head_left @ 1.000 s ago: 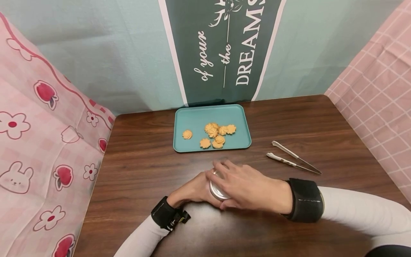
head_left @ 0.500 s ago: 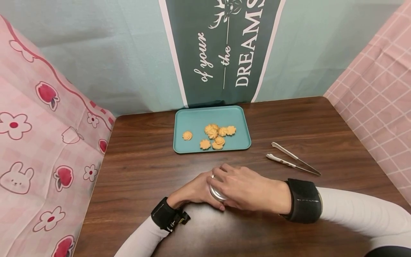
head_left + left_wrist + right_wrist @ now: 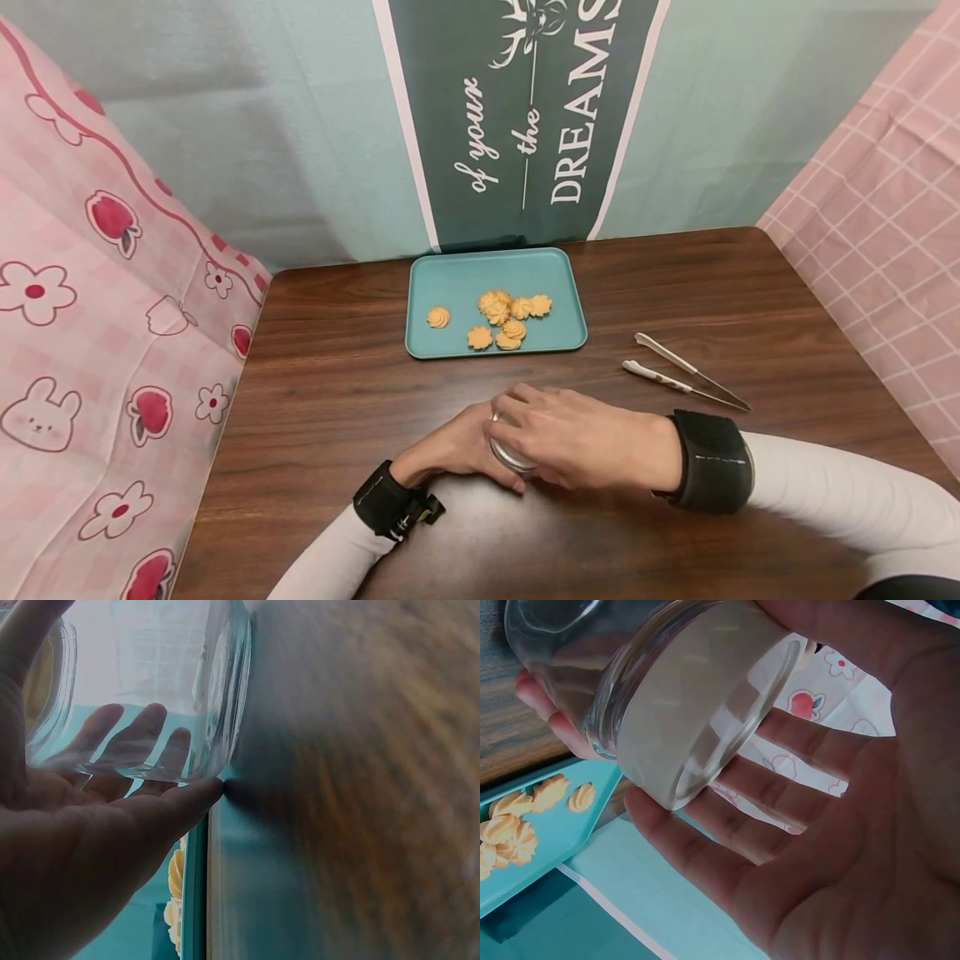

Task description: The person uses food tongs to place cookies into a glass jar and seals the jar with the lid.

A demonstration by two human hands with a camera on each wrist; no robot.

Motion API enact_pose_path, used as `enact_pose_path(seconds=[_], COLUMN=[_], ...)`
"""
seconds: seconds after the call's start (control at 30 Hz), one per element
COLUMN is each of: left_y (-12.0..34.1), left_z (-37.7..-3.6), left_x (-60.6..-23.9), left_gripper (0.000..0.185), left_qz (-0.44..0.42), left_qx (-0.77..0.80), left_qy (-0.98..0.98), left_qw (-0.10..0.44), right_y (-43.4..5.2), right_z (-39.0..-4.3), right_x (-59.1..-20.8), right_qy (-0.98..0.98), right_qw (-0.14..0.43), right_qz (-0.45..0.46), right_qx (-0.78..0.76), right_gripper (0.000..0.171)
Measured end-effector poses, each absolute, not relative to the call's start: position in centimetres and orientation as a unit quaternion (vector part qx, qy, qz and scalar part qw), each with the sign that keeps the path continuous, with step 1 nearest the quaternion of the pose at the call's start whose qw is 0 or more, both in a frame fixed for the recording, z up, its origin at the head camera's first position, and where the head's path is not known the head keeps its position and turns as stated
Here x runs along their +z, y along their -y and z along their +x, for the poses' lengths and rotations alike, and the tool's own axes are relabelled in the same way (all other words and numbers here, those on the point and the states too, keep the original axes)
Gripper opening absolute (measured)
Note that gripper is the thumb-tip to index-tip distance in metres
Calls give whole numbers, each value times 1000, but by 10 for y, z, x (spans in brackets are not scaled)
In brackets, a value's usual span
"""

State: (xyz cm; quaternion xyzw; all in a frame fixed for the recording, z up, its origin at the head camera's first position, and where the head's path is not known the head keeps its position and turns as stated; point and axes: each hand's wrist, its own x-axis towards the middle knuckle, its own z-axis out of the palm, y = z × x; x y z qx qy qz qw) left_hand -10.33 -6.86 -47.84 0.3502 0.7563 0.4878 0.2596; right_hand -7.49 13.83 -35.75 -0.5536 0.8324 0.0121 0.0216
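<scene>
A clear glass jar (image 3: 142, 652) stands on the table, shown from the side in the left wrist view. My left hand (image 3: 465, 442) holds its body, with fingers curled round the far side. On top is a silver metal lid (image 3: 694, 697), part of its rim showing between my hands in the head view. My right hand (image 3: 577, 437) grips this lid from above, fingers and thumb spread round its edge. The lid sits against the jar's neck; whether it is tight I cannot tell. In the head view both hands hide most of the jar.
Behind the hands lies a teal tray (image 3: 450, 275) with several piped cookies (image 3: 497, 310) on it. To the right, tongs (image 3: 686, 367) with white handles rest on the wooden table (image 3: 322, 375). Patterned cloths hang at the back and both sides.
My right hand's fingers have shifted round the lid, and the thumb has slipped out of sight under the hand. My left hand stays on the jar. The tray and tongs have not moved.
</scene>
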Motion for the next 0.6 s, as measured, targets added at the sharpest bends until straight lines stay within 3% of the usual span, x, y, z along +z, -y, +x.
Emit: enact_pose_path(seconds=[0.6], left_y=[68], left_z=[-103], left_x=[-478], left_gripper=[80], left_qz=[343], left_qx=[497], left_qy=[-750], left_qw=[269], right_y=[-141], right_z=[-75], right_x=[-354], right_qy=[-828], right_qw=[3], right_qz=[-561], right_qx=[13], right_gripper=[48])
